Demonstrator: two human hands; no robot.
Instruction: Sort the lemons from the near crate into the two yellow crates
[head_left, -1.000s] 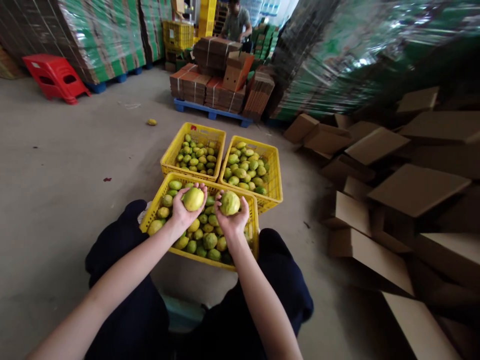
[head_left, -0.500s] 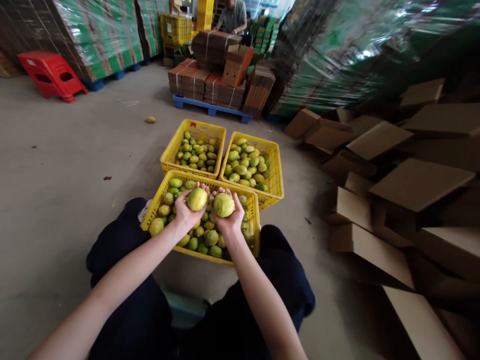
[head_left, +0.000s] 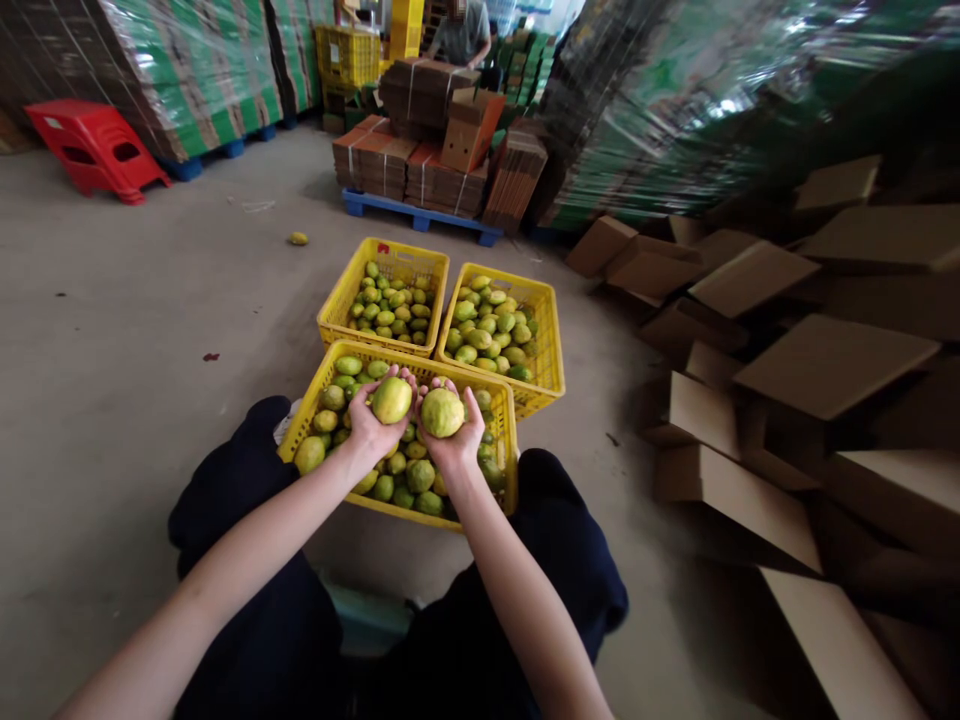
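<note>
My left hand (head_left: 367, 428) is palm up, its fingers curled around a smooth yellow-green lemon (head_left: 391, 400). Beside it, my right hand (head_left: 459, 448) cradles a rounder, bumpier lemon (head_left: 442, 412). The two hands are side by side above the near yellow crate (head_left: 311, 395), whose many green and yellow lemons (head_left: 420, 476) are partly hidden by my hands and forearms. Behind it stand a left yellow crate (head_left: 337, 292) and a right yellow crate (head_left: 553, 335), both holding more lemons.
One loose lemon (head_left: 298, 239) lies on the concrete floor. Open cardboard boxes (head_left: 836, 365) are heaped at the right. Bundled flat cartons (head_left: 375, 160) rest on a blue pallet (head_left: 420, 217), with a person (head_left: 461, 40) behind. A red stool (head_left: 97, 150) stands at the far left.
Both hands keep their lemons in nearly the same place. The camera view has shifted very slightly, and the right hand has edged a little to the left.
</note>
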